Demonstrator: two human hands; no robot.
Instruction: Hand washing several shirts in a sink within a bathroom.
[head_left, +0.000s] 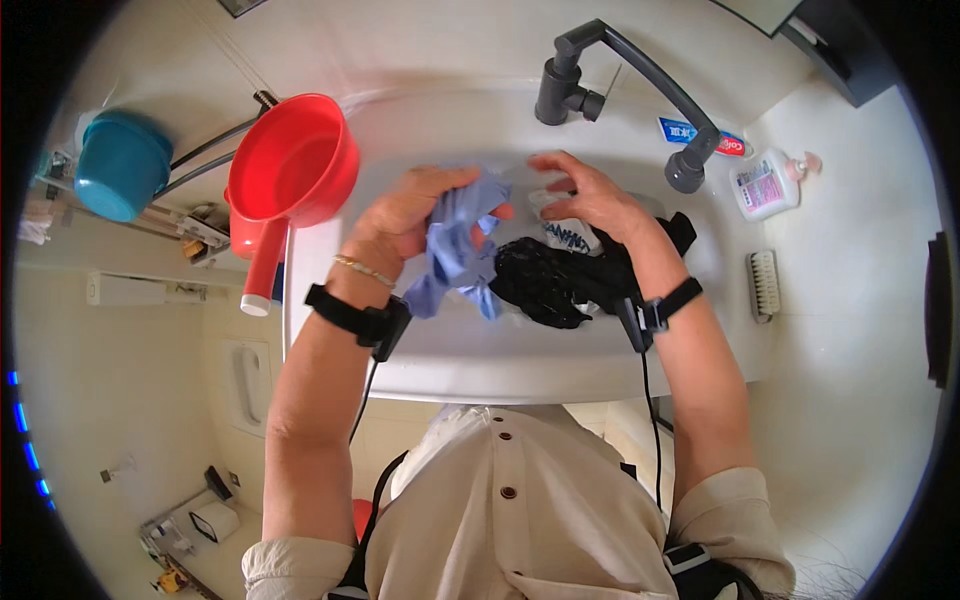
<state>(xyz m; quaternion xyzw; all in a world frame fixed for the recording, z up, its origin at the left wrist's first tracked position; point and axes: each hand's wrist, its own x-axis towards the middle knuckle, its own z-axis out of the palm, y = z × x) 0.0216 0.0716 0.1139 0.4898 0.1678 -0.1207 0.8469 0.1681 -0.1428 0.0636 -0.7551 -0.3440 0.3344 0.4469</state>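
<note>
A crumpled light blue cloth (461, 240) hangs from my left hand (409, 214), bunched between the thumb and fingers over the white washbasin (420, 375). To its right, my right hand (589, 196) is raised with its fingers apart and curved, holding nothing. Beneath and beside that hand, a wet black cloth (536, 281) lies heaped in the basin. A white cloth with dark lettering (566, 229) lies against the black one, partly hidden by my right fingers.
A red plastic dipper (289, 165) rests at the basin's left corner, near a blue bucket (124, 165). Behind the basin stands a dark faucet (555, 90). A toothpaste tube (701, 136), a pump bottle (765, 185) and a scrubbing brush (763, 285) are on the right ledge.
</note>
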